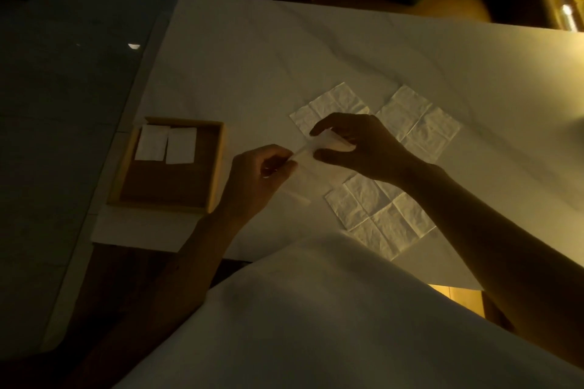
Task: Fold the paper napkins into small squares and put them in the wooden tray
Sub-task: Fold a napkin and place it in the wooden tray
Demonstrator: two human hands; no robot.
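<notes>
A white paper napkin [319, 148] is held above the table between both hands, partly folded and blurred. My left hand [259, 180] pinches its left end. My right hand [357, 145] pinches its right end from above. A square wooden tray [218, 167] lies to the left with two folded white napkins [166, 144] side by side at its far end. Three unfolded napkins lie flat on the table: one [331, 101] behind my right hand, one [423, 120] to the right of it, one [379, 215] under my right forearm.
The table wears a white cloth [284, 50]; its left edge runs just past the tray. A fold of white fabric [316, 325] covers the near foreground. Dark floor lies to the left, and yellowish upholstered seating [442, 3] stands beyond the far edge.
</notes>
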